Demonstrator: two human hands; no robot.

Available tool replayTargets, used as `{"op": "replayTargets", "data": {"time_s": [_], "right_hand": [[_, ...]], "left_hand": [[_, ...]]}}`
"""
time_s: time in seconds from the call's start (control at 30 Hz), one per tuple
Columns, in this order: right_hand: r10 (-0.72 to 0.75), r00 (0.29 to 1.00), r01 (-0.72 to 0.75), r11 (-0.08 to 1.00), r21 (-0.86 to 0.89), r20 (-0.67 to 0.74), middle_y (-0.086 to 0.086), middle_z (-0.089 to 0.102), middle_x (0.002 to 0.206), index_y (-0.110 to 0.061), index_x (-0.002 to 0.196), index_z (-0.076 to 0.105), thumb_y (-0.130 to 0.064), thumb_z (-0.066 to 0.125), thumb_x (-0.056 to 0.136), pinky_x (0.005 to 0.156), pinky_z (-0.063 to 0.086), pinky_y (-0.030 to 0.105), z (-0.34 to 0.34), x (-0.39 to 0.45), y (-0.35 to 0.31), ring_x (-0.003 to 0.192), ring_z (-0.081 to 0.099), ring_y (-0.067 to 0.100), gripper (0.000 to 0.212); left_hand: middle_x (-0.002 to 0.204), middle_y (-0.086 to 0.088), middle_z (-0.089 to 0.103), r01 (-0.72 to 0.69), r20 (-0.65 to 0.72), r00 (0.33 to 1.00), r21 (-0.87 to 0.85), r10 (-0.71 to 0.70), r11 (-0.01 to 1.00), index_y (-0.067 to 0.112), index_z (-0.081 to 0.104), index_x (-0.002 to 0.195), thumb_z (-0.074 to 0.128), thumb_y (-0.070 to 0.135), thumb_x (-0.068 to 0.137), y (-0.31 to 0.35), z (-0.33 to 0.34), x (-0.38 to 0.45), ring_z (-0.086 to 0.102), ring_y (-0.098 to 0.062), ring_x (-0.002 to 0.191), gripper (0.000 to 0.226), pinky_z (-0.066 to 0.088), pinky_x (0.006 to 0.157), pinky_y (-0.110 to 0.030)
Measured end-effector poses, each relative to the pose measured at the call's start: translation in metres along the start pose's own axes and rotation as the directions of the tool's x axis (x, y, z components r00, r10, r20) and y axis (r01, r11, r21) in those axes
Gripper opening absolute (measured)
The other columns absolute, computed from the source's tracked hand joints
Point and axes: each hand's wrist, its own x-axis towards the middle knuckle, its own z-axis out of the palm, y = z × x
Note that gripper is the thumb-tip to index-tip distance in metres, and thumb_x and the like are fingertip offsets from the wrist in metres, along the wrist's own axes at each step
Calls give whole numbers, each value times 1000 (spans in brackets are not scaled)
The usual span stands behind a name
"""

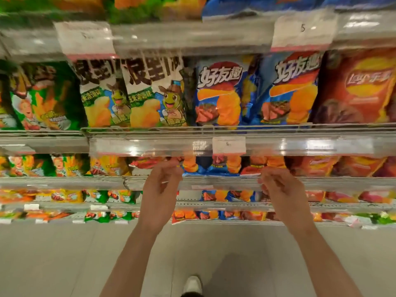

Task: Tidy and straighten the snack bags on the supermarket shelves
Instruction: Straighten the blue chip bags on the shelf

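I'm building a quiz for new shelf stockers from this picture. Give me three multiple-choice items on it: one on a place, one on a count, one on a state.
1. Where are the two hands?
A. At the shelf below the big front-facing row
B. At the top shelf
C. Down by the floor

2. How many blue bags with orange chips stand in the big front-facing row?
A. One
B. Two
C. Four

3. What are the hands doing?
A. Carrying a basket
B. Resting on the floor
C. Raised with fingers curled at the shelf edge, lifting no bag clear

Answers:
1 A, the left hand and right hand sit at the lower shelf edge.
2 B, one blue bag and a second blue bag.
3 C, the fingers curl beside the bags; any pinch is too blurred to tell.
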Motion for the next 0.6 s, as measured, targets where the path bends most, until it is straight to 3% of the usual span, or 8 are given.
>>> {"op": "replayTargets", "data": {"time_s": [0.1,0.17,0.3,0.4,0.5,0.6], "right_hand": [[-32,999,31,999,22,14,-4,71,75,-22,97,71,-25,64,99,76,58,54,28,19,54,71,67,30,7],[-62,998,61,997,55,9,-3,74,78,-23,97,72,-25,65,98,82,57,54,46,31,86,78,69,31,7],[-190,982,191,980,61,-12,-7,76,89,-32,99,71,-30,64,98,84,57,36,71,51,137,86,71,13,8],[-284,958,285,955,80,-29,-5,77,90,-27,103,71,-27,64,99,85,57,36,84,64,165,89,72,14,8],[-362,932,363,930,49,-37,-11,76,91,-32,101,70,-32,63,99,81,55,22,90,72,185,88,72,9,7],[-431,901,432,902,2,-45,-16,75,94,-34,100,70,-33,65,98,74,51,10,94,76,197,86,71,3,6]], "left_hand": [[99,14,73,-58,-1,998,-4,58,998,32,68,107,65,22,100,-55,19,19,72,-16,95,12,56,86,-34],[99,10,74,-102,-6,995,-17,102,995,32,68,106,66,22,99,-88,32,30,72,-17,97,12,57,88,-37],[98,7,75,-193,-36,981,-44,192,980,34,68,103,67,22,98,-146,52,48,72,-16,99,13,56,91,-37],[100,9,75,-275,-63,960,-37,273,961,37,68,103,69,26,98,-179,58,54,72,-10,94,12,58,78,-27],[101,16,74,-358,-89,929,25,359,933,35,68,104,69,31,98,-201,61,59,69,-2,97,7,52,82,-25],[100,24,71,-434,-99,891,98,443,895,33,67,105,68,30,99,-217,63,64,66,4,97,7,48,76,-10]]}}
